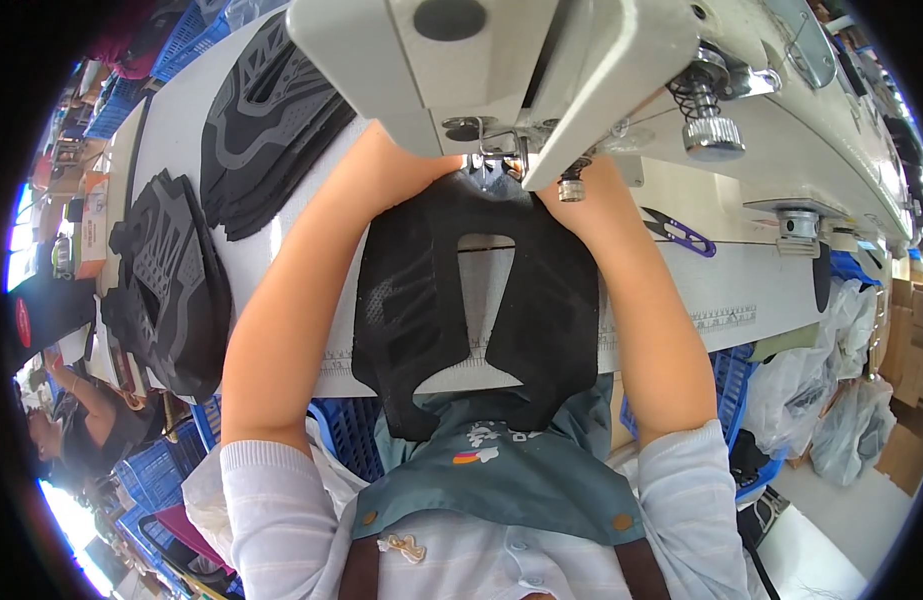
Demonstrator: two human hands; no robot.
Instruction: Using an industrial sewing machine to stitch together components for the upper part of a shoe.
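Observation:
A black shoe upper (546,300), cut with a long slot in its middle, lies under the head of a sewing machine (381,60). Its two lower ends hang over the table edge onto my apron. My left hand (411,168) is at the upper's far left edge, thumb side against it. On the far right edge rests my right hand (581,190). The machine head hides most of the fingers of both hands, so their grip does not show. Between the hands is the shiny metal presser foot area (496,180).
Stacks of black-and-grey shoe uppers (266,130) (166,280) lie to the left. Purple-handled thread snips (681,235) are right of my right forearm. A ruler strip (726,317) runs along the table's near edge. Blue baskets (351,435) stand below. Another person (91,415) is at far left.

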